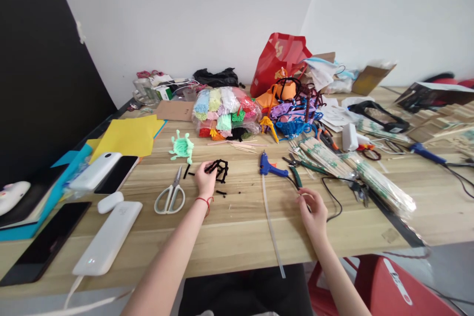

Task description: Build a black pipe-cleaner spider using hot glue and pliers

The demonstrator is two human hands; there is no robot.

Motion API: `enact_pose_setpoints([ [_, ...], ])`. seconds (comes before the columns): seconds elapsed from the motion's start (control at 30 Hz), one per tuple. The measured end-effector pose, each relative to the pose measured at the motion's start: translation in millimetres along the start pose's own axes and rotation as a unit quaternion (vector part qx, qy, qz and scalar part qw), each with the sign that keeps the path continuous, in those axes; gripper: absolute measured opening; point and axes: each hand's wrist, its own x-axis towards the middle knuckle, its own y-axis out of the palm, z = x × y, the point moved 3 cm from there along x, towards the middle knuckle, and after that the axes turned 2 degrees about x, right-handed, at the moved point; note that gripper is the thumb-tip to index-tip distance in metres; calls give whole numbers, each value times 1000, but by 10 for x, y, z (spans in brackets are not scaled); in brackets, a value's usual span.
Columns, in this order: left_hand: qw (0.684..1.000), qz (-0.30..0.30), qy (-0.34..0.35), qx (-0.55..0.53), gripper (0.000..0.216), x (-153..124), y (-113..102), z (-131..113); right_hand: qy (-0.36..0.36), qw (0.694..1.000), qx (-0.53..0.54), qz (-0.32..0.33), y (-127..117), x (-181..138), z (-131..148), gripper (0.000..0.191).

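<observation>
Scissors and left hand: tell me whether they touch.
Apart. The head view shows a strip of bare tabletop between the scissors and the left hand.

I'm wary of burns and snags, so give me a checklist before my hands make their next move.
1. Left hand on the black pipe-cleaner frame: ok.
2. Blue glue gun cool: cannot tell.
3. Glue stick clear of the table front edge: not ok, it reaches it.
4. Right hand empty: cannot tell; fingertips near the green-handled pliers.
5. White-handled scissors apart from left hand: ok.
6. Scraps cleared: not ok.
</observation>
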Motion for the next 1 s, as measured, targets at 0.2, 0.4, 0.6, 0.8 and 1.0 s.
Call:
enact_pose_setpoints([
  [0.2,1000,2,-2,-13,18,-5,-2,-17,4,1000,0,-3,-1,-7,-21,23],
  [0.4,1000,4,-2,-16,17,-14,-11,-39,5,1000,9,-1,2,-5,-19,21],
  [0.6,1000,5,-4,-8,18,-16,-15,-49,10,1000,9,-8,0,-4,-40,23],
  [0.8,1000,0,0,6,18,-2,-16,-33,2,1000,-4,-11,4,-4,-29,22],
  [1.0,1000,-3,1,4,19,7,-7,-1,-4,1000,-11,-14,7,-4,-15,23],
])
